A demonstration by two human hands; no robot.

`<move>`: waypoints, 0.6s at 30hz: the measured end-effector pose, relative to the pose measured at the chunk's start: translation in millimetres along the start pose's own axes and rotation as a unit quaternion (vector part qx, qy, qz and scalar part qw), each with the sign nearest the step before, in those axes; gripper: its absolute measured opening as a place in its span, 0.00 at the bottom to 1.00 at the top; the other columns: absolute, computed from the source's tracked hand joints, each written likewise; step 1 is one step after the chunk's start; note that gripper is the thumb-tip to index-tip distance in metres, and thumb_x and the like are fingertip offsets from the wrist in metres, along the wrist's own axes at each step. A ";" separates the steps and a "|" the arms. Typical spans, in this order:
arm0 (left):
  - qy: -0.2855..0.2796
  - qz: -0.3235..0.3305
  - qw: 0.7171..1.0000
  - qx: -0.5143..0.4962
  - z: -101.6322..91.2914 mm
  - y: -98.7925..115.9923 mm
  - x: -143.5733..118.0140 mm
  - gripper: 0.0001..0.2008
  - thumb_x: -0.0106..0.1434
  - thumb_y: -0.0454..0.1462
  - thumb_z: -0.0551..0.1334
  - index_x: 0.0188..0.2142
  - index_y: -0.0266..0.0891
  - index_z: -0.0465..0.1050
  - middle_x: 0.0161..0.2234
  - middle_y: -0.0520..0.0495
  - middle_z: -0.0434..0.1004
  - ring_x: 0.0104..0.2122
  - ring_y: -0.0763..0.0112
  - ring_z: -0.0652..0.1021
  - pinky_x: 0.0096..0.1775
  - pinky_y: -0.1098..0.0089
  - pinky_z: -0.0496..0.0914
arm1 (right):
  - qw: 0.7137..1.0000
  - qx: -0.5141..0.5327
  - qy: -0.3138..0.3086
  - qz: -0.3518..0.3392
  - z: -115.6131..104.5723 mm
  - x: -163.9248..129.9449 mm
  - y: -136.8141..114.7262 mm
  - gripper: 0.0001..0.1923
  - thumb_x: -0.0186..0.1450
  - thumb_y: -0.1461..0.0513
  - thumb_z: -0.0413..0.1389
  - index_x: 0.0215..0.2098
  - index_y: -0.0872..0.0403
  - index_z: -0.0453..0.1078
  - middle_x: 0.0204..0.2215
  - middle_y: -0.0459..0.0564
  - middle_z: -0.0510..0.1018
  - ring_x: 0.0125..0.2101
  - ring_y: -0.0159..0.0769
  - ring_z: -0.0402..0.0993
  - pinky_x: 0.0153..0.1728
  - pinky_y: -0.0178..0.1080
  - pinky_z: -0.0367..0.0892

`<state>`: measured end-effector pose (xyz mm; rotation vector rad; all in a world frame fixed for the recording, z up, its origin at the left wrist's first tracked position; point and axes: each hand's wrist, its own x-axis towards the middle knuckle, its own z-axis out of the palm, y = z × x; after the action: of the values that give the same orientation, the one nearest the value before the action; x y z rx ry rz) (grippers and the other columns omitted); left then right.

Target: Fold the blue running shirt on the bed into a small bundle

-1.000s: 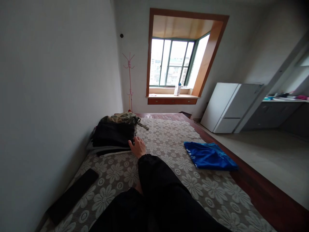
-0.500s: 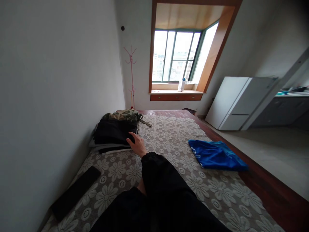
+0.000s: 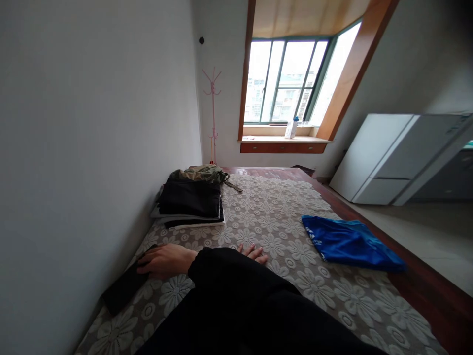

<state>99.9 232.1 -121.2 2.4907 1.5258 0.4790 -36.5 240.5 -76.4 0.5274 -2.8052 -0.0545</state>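
Head view: the left hand (image 3: 166,260) lies flat, fingers loose, on a flat black rectangular object (image 3: 123,291) at the wall-side edge of the flower-patterned lace bedspread (image 3: 273,217). The right hand (image 3: 253,252), mostly hidden behind a black sleeve (image 3: 236,276), rests its fingertips open on the bedspread.

bed cover (image 3: 288,217): lace-like cloth, raised floral weave, matt
blue garment (image 3: 351,241): smooth cloth, slight sheen
dark strip (image 3: 123,291): matt, possibly cloth; view poor
bed frame (image 3: 424,291): glossy varnished wood
folded stack (image 3: 190,199): matt dark cloth
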 end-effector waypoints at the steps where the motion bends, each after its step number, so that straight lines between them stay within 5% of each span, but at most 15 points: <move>1: 0.005 -0.005 1.000 -0.002 1.4 -0.3 -0.2 0.18 0.74 0.43 0.56 0.61 0.49 0.69 0.66 0.42 0.68 0.64 0.52 0.70 0.63 0.42 0.64 | 1.000 -0.001 0.001 -0.004 4.1 1.7 1.7 0.15 0.74 0.61 0.54 0.57 0.48 0.72 0.61 0.50 0.74 0.59 0.36 0.70 0.53 0.35 0.68; 6: 0.012 -0.024 1.000 -0.013 9.2 -0.2 0.9 0.24 0.76 0.45 0.43 0.64 0.50 0.68 0.67 0.46 0.68 0.68 0.52 0.65 0.69 0.45 0.55 | 1.000 -0.022 0.009 -0.014 11.5 -0.7 5.3 0.16 0.75 0.61 0.51 0.59 0.49 0.71 0.62 0.47 0.74 0.60 0.37 0.68 0.55 0.36 0.65; 12: 0.006 -0.018 1.000 -0.010 16.2 0.3 1.7 0.24 0.75 0.46 0.46 0.65 0.47 0.67 0.69 0.42 0.65 0.69 0.47 0.63 0.69 0.42 0.51 | 0.999 -0.031 0.026 0.028 -0.4 -18.2 7.5 0.21 0.75 0.61 0.50 0.65 0.47 0.65 0.62 0.52 0.72 0.55 0.41 0.69 0.51 0.42 0.67; 18: 0.007 -0.019 1.000 -0.006 16.4 2.9 1.7 0.24 0.75 0.46 0.46 0.65 0.51 0.66 0.69 0.43 0.64 0.69 0.47 0.63 0.68 0.41 0.53 | 0.998 0.013 0.005 0.053 -3.2 -28.6 12.4 0.23 0.68 0.66 0.56 0.60 0.46 0.71 0.58 0.52 0.73 0.52 0.42 0.69 0.44 0.40 0.71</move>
<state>109.0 232.5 -135.2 2.4496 1.5677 0.4981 -14.4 262.4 -80.1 0.3817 -2.8225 0.0078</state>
